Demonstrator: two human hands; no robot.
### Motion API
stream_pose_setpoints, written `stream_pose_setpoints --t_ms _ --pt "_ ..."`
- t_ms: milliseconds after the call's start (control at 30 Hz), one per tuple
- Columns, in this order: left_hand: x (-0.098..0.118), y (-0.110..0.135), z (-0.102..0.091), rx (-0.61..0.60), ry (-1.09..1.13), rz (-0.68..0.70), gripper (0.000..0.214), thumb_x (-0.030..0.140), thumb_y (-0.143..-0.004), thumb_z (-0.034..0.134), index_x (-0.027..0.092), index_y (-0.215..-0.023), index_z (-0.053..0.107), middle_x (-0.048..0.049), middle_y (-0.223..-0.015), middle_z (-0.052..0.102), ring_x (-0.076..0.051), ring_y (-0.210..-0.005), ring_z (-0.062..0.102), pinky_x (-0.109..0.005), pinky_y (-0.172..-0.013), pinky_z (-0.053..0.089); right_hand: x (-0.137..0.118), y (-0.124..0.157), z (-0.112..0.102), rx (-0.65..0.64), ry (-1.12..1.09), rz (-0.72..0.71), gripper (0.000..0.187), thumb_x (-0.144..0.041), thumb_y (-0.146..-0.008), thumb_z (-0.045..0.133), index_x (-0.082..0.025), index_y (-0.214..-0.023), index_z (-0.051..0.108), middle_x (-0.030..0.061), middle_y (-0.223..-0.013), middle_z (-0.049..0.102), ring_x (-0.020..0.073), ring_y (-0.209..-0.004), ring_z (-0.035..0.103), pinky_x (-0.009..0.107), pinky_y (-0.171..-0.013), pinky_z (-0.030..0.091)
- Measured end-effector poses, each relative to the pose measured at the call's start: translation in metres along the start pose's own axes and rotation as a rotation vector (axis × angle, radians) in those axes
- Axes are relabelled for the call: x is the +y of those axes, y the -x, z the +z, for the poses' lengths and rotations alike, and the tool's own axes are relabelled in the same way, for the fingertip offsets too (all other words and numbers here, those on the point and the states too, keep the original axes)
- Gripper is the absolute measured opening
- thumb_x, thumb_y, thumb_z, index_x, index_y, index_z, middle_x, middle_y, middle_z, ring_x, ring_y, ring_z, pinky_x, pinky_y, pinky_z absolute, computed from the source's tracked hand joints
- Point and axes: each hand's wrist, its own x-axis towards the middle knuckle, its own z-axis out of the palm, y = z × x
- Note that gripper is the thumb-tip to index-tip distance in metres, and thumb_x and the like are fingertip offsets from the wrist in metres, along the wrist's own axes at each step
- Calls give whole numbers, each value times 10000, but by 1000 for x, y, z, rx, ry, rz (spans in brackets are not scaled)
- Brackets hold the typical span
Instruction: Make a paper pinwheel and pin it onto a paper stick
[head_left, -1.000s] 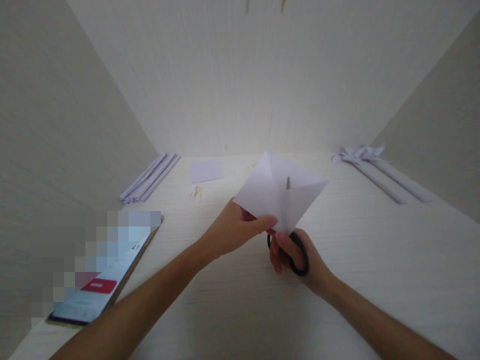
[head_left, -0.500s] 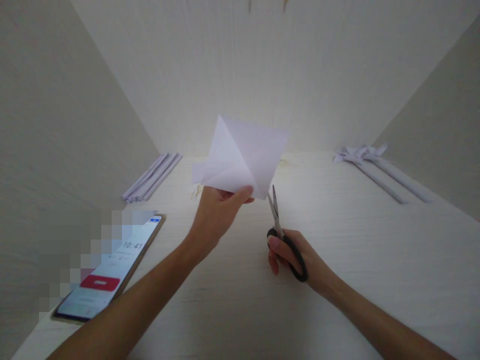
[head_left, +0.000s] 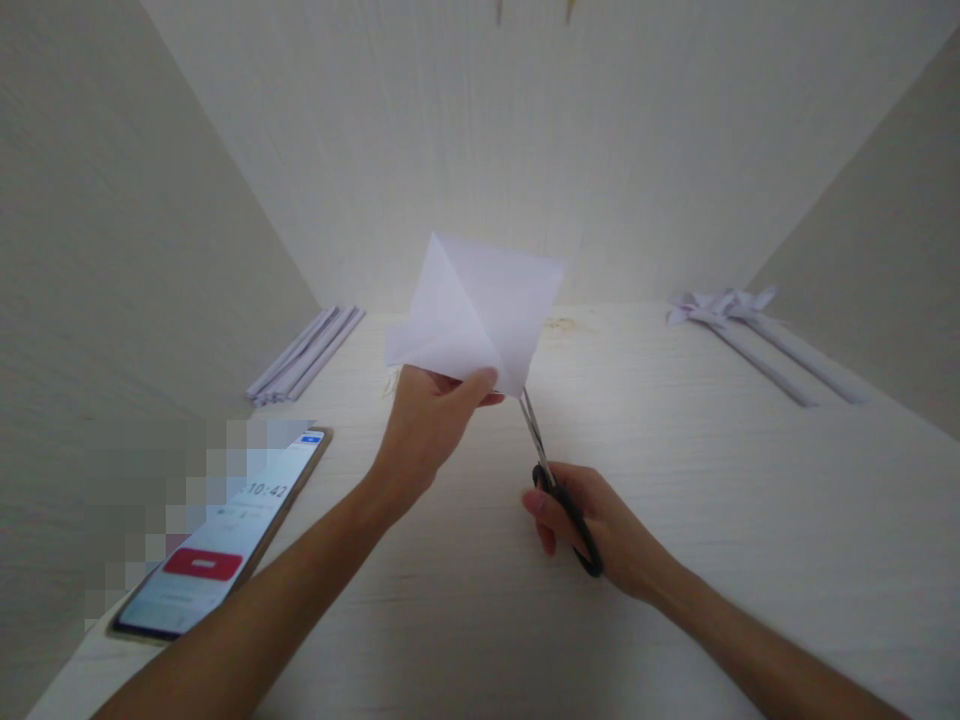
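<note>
A creased sheet of white paper [head_left: 487, 300] is pinched at its lower edge by my left hand [head_left: 435, 420], thumb in front and fingers behind. The paper is raised above the table, one diagonal fold line running down it. My right hand [head_left: 592, 510] grips black-handled scissors [head_left: 536, 430], blades pointing up and left. The scissor tips are at the paper's lower right corner, just right of my left thumb. Whether the blades have cut into the paper, I cannot tell.
A phone [head_left: 225, 540] showing a timer lies at the left, beside my left forearm. Several rolled paper sticks [head_left: 304, 360] are stacked behind it. Paper pinwheel-like shapes with stems [head_left: 772, 345] lie at the back right. Walls enclose the white table [head_left: 720, 500].
My right hand has brought the scissors leftward to the paper's lower corner, and the blades have come closer together. The paper has shifted slightly left.
</note>
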Motion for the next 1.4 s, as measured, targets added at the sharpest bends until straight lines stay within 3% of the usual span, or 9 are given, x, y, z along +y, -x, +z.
stream_pose_setpoints --t_ms 300,1400 --pt "4 6 4 -88 -52 -81 151 211 -605 617 99 -705 631 -39 -690 659 -160 -631 614 -276 -600 536 0 -2 0 11 -12 3 392 -502 -754 475 -168 -553 432 -20 -465 474 91 -444 427 208 -438 318" --pt "6 8 5 -100 3 -129 182 187 -610 620 93 -766 624 -30 -712 655 -142 -638 616 -245 -606 538 -1 -1 1 8 -3 17 366 -467 -769 470 -166 -564 432 -19 -476 472 82 -441 409 202 -429 301"
